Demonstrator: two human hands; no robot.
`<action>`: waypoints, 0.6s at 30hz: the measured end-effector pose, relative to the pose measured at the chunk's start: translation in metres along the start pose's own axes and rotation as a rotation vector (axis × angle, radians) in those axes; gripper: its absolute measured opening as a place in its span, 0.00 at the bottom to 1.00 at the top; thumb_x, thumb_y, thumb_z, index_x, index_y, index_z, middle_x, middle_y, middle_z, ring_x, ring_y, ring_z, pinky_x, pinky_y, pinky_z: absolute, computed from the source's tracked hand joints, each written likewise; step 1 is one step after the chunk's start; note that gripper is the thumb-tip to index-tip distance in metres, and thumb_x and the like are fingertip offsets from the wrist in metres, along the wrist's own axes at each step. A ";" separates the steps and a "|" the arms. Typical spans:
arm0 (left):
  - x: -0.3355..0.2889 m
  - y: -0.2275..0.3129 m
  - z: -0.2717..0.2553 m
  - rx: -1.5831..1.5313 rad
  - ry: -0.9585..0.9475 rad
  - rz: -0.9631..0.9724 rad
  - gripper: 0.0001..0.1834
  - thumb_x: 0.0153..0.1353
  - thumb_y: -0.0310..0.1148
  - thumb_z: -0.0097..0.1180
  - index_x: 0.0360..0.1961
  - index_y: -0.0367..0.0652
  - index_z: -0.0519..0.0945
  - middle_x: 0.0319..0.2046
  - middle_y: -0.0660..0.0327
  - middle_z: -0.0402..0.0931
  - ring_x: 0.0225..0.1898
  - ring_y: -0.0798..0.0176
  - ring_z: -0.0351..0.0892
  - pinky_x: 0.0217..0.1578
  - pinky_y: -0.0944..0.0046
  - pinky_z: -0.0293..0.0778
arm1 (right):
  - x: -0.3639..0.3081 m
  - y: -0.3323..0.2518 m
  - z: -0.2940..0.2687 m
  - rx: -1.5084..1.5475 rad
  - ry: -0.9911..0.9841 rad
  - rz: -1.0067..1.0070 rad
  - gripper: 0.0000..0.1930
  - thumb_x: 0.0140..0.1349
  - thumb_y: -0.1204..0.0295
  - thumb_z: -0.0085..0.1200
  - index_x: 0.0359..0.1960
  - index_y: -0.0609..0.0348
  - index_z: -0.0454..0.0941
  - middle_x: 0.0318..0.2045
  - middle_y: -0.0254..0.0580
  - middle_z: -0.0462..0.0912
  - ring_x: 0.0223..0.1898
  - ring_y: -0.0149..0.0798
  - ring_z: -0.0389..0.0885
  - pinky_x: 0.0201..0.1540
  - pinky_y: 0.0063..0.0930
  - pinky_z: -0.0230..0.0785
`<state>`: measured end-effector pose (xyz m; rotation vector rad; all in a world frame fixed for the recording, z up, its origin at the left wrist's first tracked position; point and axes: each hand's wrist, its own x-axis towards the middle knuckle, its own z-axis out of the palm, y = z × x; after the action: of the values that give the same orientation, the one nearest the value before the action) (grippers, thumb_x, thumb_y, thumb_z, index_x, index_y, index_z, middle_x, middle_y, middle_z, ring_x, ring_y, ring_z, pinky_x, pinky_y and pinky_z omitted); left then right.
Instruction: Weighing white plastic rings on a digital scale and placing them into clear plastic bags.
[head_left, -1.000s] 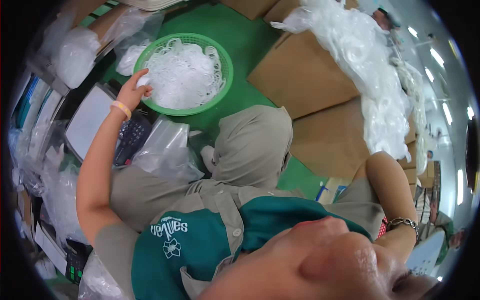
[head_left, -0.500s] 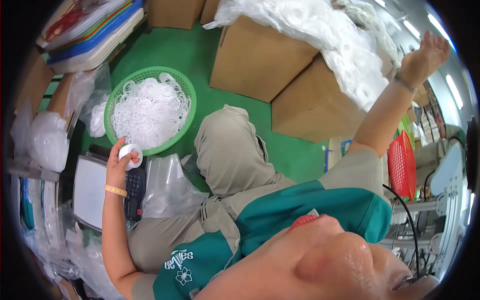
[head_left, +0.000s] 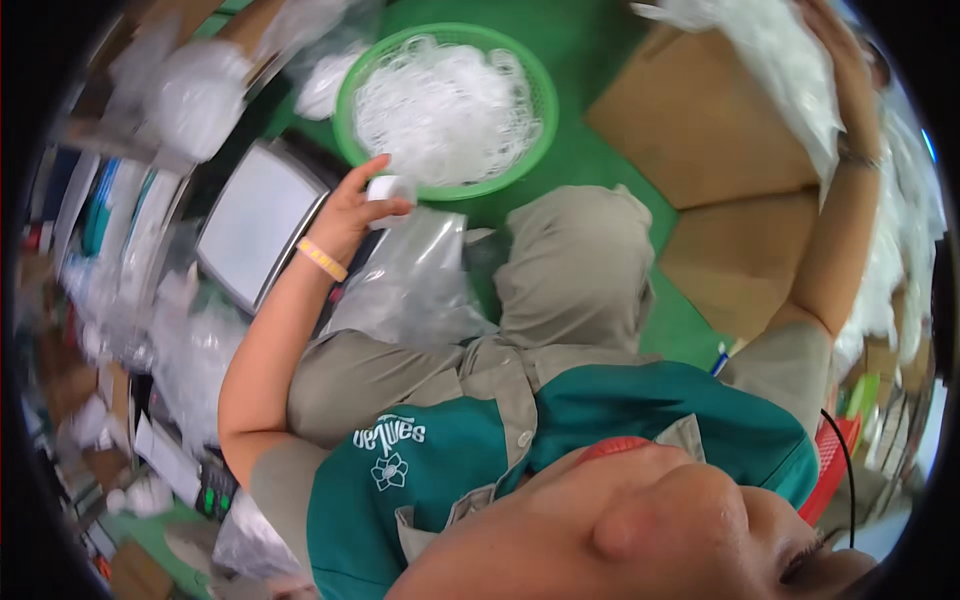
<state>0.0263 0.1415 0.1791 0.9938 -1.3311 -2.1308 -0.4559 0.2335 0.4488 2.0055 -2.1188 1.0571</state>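
A short white roll with a hole through it, like a roll of tape [head_left: 392, 198], sits between the thumb and fingers of my left hand [head_left: 345, 215]. That hand is closed on it, just off the near rim of a green plastic basket [head_left: 545, 110]. Many thin white rings [head_left: 445, 115] lie heaped inside the basket. My right arm stretches to the far right, where my right hand [head_left: 840, 50] is beside clear plastic bags of white pieces [head_left: 785, 70] on top of cardboard boxes [head_left: 700, 120]. Its fingers are blurred and partly cut off by the picture's edge.
A scale with a pale flat plate [head_left: 262, 225] stands left of my left forearm. An empty-looking clear plastic bag [head_left: 420, 280] lies between my leg and the scale. More bagged goods [head_left: 200, 100] rest at the far left. A red basket [head_left: 828, 465] is at the right.
The view has swung, so the basket and boxes sit higher and further right. My right hand has come down from its raised spread pose to the bags. My left hand keeps its roll.
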 end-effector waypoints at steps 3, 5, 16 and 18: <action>-0.013 -0.003 0.002 -0.059 0.068 -0.069 0.32 0.49 0.20 0.51 0.57 0.40 0.57 0.35 0.57 0.75 0.37 0.66 0.74 0.40 0.69 0.68 | 0.011 -0.021 0.182 0.241 -0.384 0.110 0.16 0.59 0.64 0.46 0.45 0.59 0.72 0.40 0.32 0.75 0.43 0.27 0.69 0.48 0.20 0.58; -0.032 -0.017 -0.012 -0.022 0.117 -0.083 0.30 0.50 0.18 0.47 0.57 0.39 0.56 0.39 0.56 0.70 0.36 0.64 0.73 0.43 0.65 0.68 | 0.021 0.040 0.300 0.374 -0.648 0.259 0.20 0.56 0.59 0.48 0.47 0.56 0.71 0.42 0.31 0.74 0.44 0.28 0.69 0.45 0.23 0.61; -0.071 -0.063 -0.054 -0.120 0.428 -0.344 0.25 0.51 0.20 0.47 0.54 0.38 0.62 0.28 0.60 0.73 0.32 0.67 0.73 0.39 0.69 0.68 | -0.041 0.157 0.564 0.242 -0.500 0.529 0.44 0.30 0.65 0.67 0.53 0.68 0.59 0.47 0.58 0.70 0.49 0.48 0.69 0.52 0.32 0.60; -0.069 -0.069 -0.056 -0.082 0.456 -0.373 0.24 0.52 0.20 0.45 0.53 0.38 0.63 0.27 0.60 0.73 0.31 0.67 0.73 0.38 0.69 0.68 | -0.045 0.141 0.567 0.278 -0.499 0.548 0.37 0.35 0.60 0.64 0.47 0.68 0.66 0.42 0.55 0.74 0.43 0.47 0.74 0.45 0.31 0.65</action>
<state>0.1141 0.1864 0.1253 1.6747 -0.8815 -2.0089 -0.3398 -0.0150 -0.0687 2.0108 -3.0650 1.0260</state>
